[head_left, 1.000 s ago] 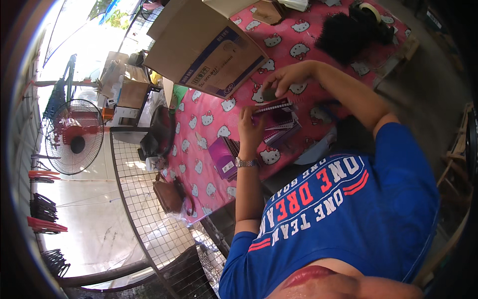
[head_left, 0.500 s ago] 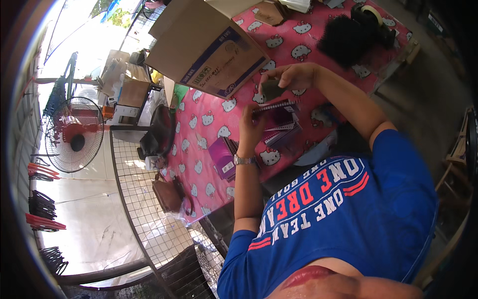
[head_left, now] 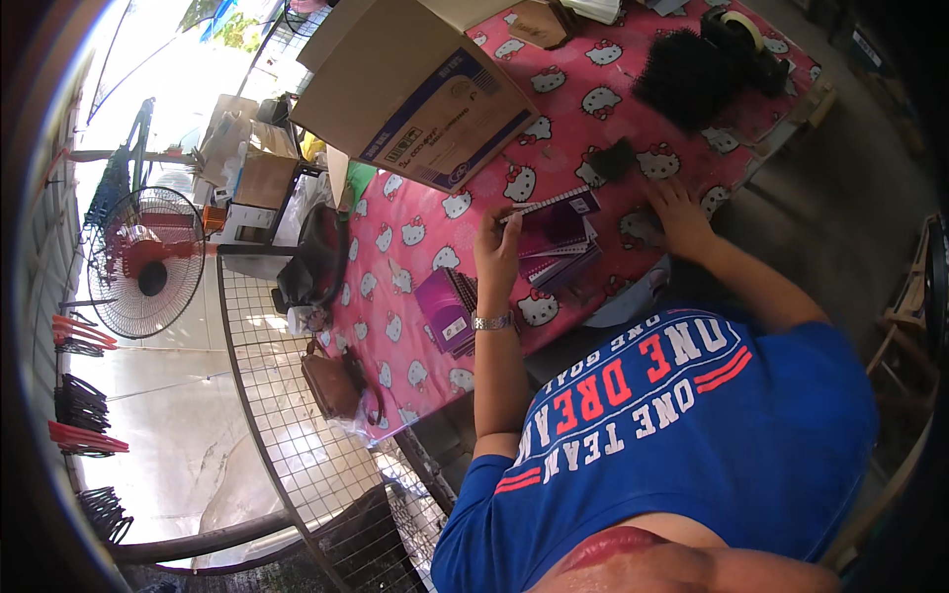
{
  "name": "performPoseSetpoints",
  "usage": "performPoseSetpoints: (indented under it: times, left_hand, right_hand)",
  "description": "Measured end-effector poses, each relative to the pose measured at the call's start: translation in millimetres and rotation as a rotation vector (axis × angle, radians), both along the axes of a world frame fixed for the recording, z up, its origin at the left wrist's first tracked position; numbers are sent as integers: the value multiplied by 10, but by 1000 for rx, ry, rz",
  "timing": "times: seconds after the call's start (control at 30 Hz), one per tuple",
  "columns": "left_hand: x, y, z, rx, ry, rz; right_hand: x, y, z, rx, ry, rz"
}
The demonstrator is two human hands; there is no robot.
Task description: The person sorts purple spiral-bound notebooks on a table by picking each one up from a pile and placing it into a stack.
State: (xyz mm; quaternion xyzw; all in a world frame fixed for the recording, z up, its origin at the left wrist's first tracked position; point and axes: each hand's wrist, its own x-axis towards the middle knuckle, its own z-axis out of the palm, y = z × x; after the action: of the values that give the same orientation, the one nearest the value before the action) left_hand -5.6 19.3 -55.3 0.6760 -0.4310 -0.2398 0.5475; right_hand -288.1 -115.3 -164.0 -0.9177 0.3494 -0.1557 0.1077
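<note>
My left hand (head_left: 497, 249), with a wristwatch, grips the near-left edge of a purple spiral notebook (head_left: 560, 211). That notebook lies on top of a small stack of purple notebooks (head_left: 565, 259) on a table covered with a pink cartoon-cat cloth (head_left: 415, 247). My right hand (head_left: 678, 213) rests flat on the cloth to the right of the stack, fingers apart and holding nothing. A small black bundle (head_left: 617, 158) lies just beyond it.
A large cardboard box (head_left: 415, 89) lies at the far left of the table. More purple notebooks (head_left: 448, 308) sit near the table's left edge. A bigger black bundle (head_left: 690, 75) and a tape roll (head_left: 737, 30) lie far right. A fan (head_left: 144, 263), wire mesh and a brown bag (head_left: 332, 381) stand left.
My right hand has left the top of the notebook and moved right and nearer, onto the cloth. My left hand still holds the notebook's edge.
</note>
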Motion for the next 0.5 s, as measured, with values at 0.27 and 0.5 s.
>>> performPoseSetpoints:
  times: [0.27,0.5]
  left_hand:
    - [-98,-12,-11,-133,324,22]
    - [-54,16,-113,-100,462,151]
  right_hand:
    - [-119,167,266,234,-650,-113]
    - [441,382,1165,135,-843,362]
